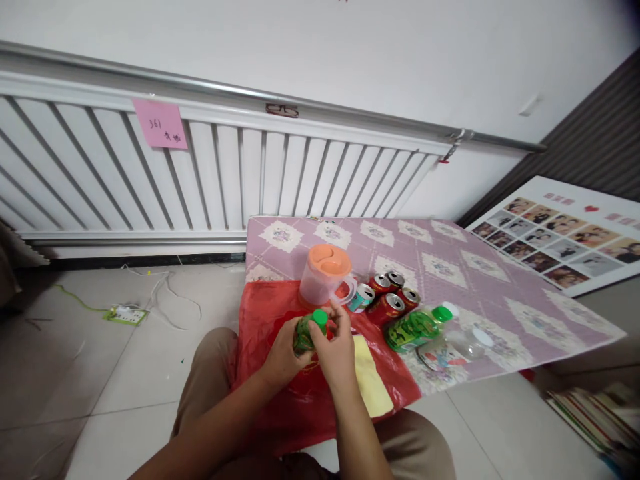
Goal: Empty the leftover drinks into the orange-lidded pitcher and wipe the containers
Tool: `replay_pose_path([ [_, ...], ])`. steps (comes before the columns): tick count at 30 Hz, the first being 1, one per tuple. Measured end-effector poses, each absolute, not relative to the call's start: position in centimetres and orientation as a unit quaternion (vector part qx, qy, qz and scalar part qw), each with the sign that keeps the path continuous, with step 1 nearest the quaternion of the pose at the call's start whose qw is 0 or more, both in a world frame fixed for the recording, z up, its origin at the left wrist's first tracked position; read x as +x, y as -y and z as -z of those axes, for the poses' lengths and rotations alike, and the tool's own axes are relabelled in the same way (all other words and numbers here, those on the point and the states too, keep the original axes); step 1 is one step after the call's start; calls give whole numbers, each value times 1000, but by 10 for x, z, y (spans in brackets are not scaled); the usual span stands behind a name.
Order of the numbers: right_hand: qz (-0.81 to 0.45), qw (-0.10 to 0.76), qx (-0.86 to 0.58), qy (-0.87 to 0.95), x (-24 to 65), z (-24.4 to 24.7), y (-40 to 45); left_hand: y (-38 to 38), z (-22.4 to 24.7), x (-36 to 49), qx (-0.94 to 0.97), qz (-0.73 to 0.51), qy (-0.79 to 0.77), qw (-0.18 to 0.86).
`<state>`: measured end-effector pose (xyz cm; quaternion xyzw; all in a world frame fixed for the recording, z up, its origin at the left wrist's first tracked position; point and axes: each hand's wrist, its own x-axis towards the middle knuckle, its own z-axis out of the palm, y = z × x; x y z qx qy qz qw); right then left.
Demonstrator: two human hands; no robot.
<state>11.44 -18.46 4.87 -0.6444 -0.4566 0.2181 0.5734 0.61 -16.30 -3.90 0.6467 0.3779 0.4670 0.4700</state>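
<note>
A green plastic bottle (303, 335) with a bright green cap (320, 318) is held upright above the red sheet (255, 307). My left hand (284, 353) wraps round the bottle's body from the left. On the other side my right hand (336, 347) is closed at the bottle's upper part, its thumb against it just below the cap. Just behind my hands stands a clear pitcher (315, 287) with an orange lid (330, 260). Beneath the bottle lies a shiny red item (300, 387), partly hidden by my arms. A folded yellow cloth (373, 383) lies right of my right hand.
Several opened drink cans (386, 307) cluster right of the pitcher. A larger green bottle (410, 330) and clear bottles (450, 350) lie on their sides nearby. A patterned cloth covers the table (440, 267). A radiator (280, 167) runs behind; a power strip (125, 315) lies on the floor.
</note>
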Motion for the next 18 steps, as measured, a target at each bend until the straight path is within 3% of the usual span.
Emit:
replay_pose_path([
  [18,-221,548,-655,471,115,-51,183,162,38,5,655,-473,-378,452],
])
